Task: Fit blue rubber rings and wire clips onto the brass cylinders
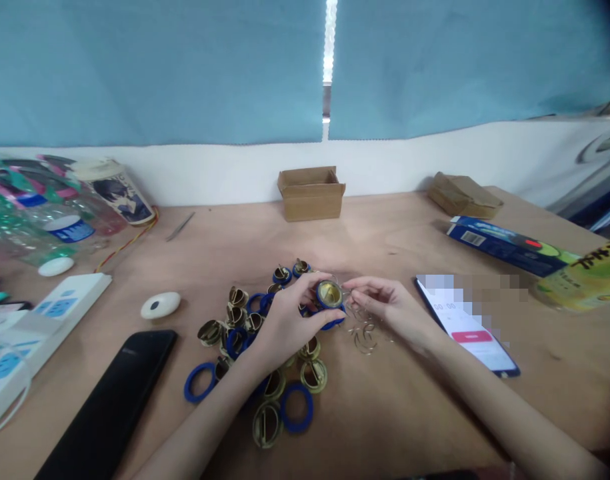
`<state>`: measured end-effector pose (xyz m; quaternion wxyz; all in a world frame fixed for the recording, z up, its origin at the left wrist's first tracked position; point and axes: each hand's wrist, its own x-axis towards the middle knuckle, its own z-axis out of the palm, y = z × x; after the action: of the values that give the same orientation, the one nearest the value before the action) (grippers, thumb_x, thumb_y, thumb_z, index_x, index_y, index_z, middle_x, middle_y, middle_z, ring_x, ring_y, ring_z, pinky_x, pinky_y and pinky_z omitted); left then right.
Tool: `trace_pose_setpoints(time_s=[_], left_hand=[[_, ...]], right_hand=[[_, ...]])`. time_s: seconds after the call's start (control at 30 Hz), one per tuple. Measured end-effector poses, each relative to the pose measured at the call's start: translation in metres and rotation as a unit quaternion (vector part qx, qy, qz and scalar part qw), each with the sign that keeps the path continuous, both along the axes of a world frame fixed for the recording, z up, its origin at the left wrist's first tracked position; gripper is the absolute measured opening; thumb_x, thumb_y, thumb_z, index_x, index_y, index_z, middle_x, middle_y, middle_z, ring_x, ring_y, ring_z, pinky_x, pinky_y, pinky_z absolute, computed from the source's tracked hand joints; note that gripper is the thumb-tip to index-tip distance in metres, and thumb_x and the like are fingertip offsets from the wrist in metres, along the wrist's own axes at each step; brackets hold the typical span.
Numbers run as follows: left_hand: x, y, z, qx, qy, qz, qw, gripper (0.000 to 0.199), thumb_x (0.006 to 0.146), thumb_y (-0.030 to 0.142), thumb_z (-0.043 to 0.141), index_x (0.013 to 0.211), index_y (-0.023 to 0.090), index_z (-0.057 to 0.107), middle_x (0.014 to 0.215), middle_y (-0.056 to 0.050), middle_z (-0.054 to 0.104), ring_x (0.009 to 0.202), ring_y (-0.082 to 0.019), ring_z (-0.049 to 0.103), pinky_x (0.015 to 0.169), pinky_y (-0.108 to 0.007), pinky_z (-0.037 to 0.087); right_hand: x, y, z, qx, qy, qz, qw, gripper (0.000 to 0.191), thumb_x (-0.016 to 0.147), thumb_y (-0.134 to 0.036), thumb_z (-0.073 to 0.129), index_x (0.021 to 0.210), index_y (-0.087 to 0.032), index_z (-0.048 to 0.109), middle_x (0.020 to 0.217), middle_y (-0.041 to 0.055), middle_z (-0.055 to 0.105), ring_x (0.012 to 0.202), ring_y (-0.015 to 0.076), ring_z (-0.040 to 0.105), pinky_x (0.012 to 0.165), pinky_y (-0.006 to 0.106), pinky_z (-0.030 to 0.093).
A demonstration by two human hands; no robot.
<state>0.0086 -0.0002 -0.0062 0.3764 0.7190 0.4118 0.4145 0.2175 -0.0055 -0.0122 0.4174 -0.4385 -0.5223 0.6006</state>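
Behind the metal fittings (266, 424) stands a box (313, 202); right, a phone (467, 323).

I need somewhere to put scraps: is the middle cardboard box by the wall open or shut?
Open: the cardboard box has its top uncovered and inner side showing. Its bottom is hidden.

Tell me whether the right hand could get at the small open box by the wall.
Probably yes: only bare tabletop shows between the right hand and the open box, though the fingers seem pinched on something thin.
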Motion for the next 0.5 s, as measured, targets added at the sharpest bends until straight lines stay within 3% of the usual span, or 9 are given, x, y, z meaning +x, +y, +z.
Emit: trace_pose_setpoints(time_s=[0.2,0.4,0.5], left_hand=[[0.0001,0.0003,-0.0019,0.0,0.012,0.013,1.0,0.051,0.072,0.02,0.083,0.118,0.022,0.06,0.107,-0.005,0.073,0.091,-0.02,0.071,0.076,-0.03,0.056],[0.0008,0.0,-0.0034,0.013,0.003,0.005,1.0,0.052,0.071,0.014,0.082,0.117,0.023,0.057,0.113,-0.004,0.071,0.097,-0.02,0.07,0.081,-0.031,0.057],[0.0009,-0.0003,-0.003,0.02,0.002,0.002,1.0,0.052,0.072,0.012,0.08,0.117,0.024,0.056,0.113,-0.004,0.071,0.099,-0.019,0.07,0.085,-0.031,0.056]], right_hand=[[-0.0015,0.0006,-0.0026,0.022,-0.048,-0.003,0.999,0.024,0.083,-0.043,0.072,0.081,-0.02,0.065,0.075,0.0006,0.062,0.067,0.0141,0.054,0.064,0.029,0.042],[-0.0051,-0.0014,0.0023,0.044,-0.047,-0.021,0.998,0.021,0.083,-0.04,0.072,0.08,-0.02,0.066,0.078,0.0009,0.062,0.069,0.0136,0.054,0.067,0.028,0.041],[-0.0037,-0.0016,0.0054,0.043,-0.041,-0.031,0.998,0.021,0.082,-0.039,0.073,0.079,-0.02,0.068,0.07,-0.0009,0.059,0.063,0.0116,0.049,0.06,0.027,0.037]])
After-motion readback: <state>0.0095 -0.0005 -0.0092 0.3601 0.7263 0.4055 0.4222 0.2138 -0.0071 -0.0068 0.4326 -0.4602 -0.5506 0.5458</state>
